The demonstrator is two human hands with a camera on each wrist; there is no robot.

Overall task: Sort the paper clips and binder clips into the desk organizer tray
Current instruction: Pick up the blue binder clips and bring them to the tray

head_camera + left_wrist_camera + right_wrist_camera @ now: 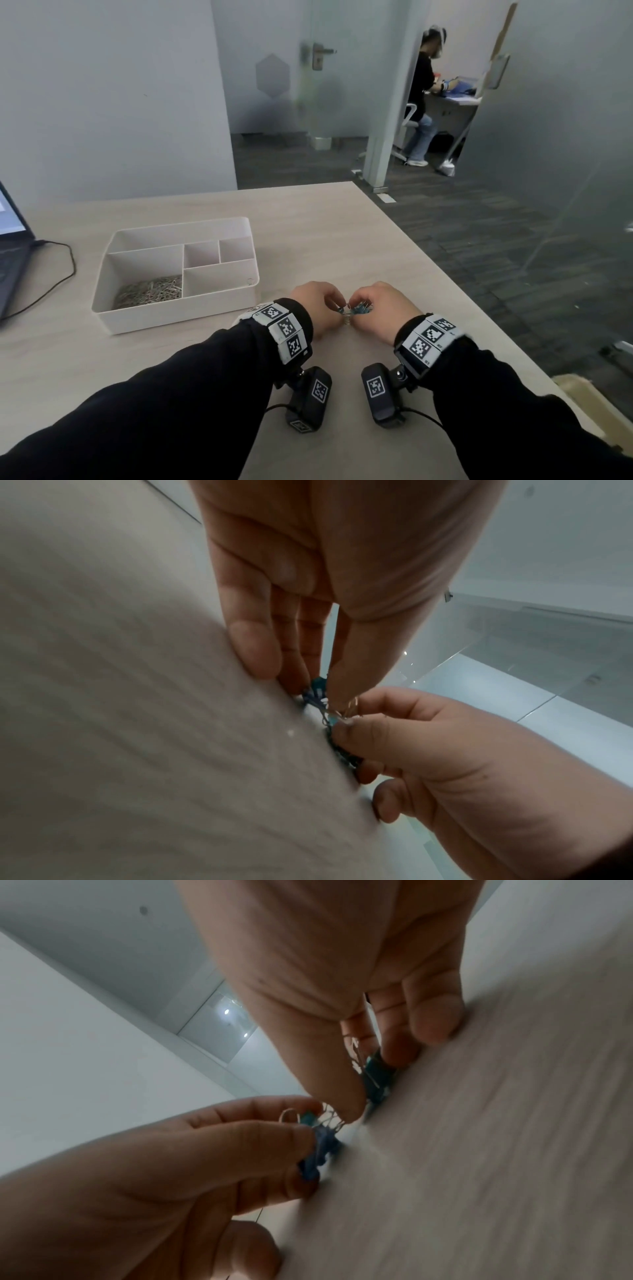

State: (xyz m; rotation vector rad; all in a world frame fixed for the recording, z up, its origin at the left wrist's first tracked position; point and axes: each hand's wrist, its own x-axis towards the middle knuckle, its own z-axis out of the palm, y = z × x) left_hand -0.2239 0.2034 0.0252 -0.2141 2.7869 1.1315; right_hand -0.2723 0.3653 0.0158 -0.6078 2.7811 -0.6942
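Observation:
A small cluster of blue binder clips (359,310) with silver wire handles lies on the table between my hands. My left hand (337,305) pinches clips at the cluster's left side; in the left wrist view its thumb and fingers (253,653) close on a blue clip (316,687). My right hand (357,305) pinches the right side, gripping teal clips (375,1074) against the tabletop. The white organizer tray (171,318) stands to the left, with a heap of silver paper clips (150,291) in its large front-left compartment. Its other compartments look empty.
A laptop (10,246) and its black cable (65,270) are at the far left. The table's right edge (445,274) runs diagonally close to my right hand. A person sits at a desk beyond the glass door.

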